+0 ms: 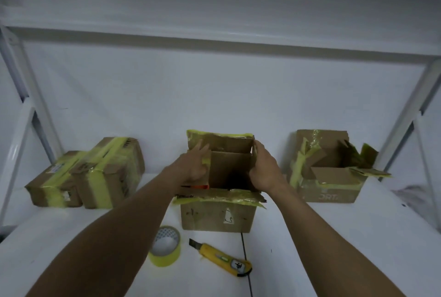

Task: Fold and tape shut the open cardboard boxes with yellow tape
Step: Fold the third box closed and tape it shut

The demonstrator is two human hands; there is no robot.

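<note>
A white table (71, 237) fills the lower view, backed by a white wall and spanned by a white metal frame (214, 39) whose posts slant down at either side; on the far left of the table lie two closed boxes, the left taped box (57, 187) and just beside it the taller taped box (112, 172), both banded with yellow tape and carrying small labels too blurred to read; on the far right stands the right open box (331, 191), its flaps ragged with torn yellow tape and splayed outward, the pale letters "ORT" legible on its front with the rest of the word unclear; between them, near the middle of the table, stands the middle box (217, 215), open at the top, its near flap folded down and edged with yellow tape, its front bearing a small white mark and some black scribbles that cannot be read; the left hand (193, 165) lies against the box's left side flap with its fingers fairly straight, pressing rather than clasping; the right hand (265, 167) grips the right side flap, fingers curled over its top edge; on the table in front of the box sits a roll of yellow tape (165, 246), lying flat, touching nothing; just to its right lies a yellow utility knife (224, 257), blade end toward the box, with a white label showing one black character that I cannot make out.
</note>
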